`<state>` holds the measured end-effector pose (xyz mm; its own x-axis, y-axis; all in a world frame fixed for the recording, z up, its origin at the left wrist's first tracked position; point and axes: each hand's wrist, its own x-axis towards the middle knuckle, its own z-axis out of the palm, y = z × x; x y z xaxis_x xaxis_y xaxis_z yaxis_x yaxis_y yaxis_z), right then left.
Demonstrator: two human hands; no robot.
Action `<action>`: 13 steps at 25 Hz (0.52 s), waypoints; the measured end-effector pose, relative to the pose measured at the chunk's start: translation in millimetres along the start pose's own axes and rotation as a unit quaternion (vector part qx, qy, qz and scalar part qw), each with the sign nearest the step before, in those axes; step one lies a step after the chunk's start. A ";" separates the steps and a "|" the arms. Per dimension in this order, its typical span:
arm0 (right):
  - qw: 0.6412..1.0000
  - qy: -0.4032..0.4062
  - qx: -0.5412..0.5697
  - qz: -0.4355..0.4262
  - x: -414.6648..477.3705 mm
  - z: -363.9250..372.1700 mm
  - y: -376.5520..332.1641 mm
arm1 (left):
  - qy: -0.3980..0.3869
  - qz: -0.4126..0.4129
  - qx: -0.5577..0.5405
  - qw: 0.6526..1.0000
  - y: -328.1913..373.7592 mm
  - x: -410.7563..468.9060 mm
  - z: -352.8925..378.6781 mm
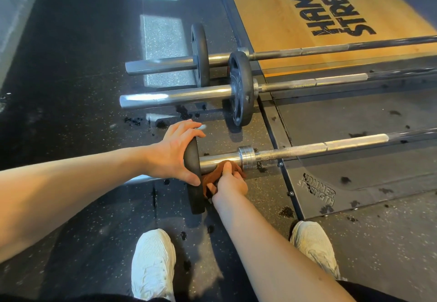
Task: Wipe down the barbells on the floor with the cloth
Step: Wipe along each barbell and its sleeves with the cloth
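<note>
Three barbells lie side by side on the gym floor. On the nearest barbell my left hand grips the rim of its small black plate. My right hand holds a brown cloth against the chrome sleeve between that plate and the collar. The middle barbell carries a black plate and the far barbell carries another.
A wooden lifting platform with black lettering lies beyond the bars, framed by a dark metal edge. Dark wet spots dot the rubber floor. My two white shoes stand close to the nearest bar.
</note>
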<state>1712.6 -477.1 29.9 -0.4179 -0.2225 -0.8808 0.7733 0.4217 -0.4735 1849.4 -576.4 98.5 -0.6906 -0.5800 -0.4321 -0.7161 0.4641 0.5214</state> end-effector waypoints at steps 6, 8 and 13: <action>0.987 -0.128 0.087 0.038 12.0 -5.2 6.8 | -0.008 -0.012 -0.005 1.000 -2.6 7.3 -7.4; 0.967 -0.201 0.128 0.091 20.0 -15.4 -0.8 | -0.015 -0.016 -0.008 1.000 -2.9 9.9 -11.8; 0.976 -0.183 0.080 0.085 10.0 -18.3 -17.5 | -0.013 -0.010 0.005 1.000 -2.3 8.5 -10.3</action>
<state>1686.2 -470.7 29.5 -0.1011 -0.4731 -0.8752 0.8938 0.3432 -0.2888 1846.2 -589.3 101.2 -0.6786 -0.5711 -0.4619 -0.7305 0.4595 0.5052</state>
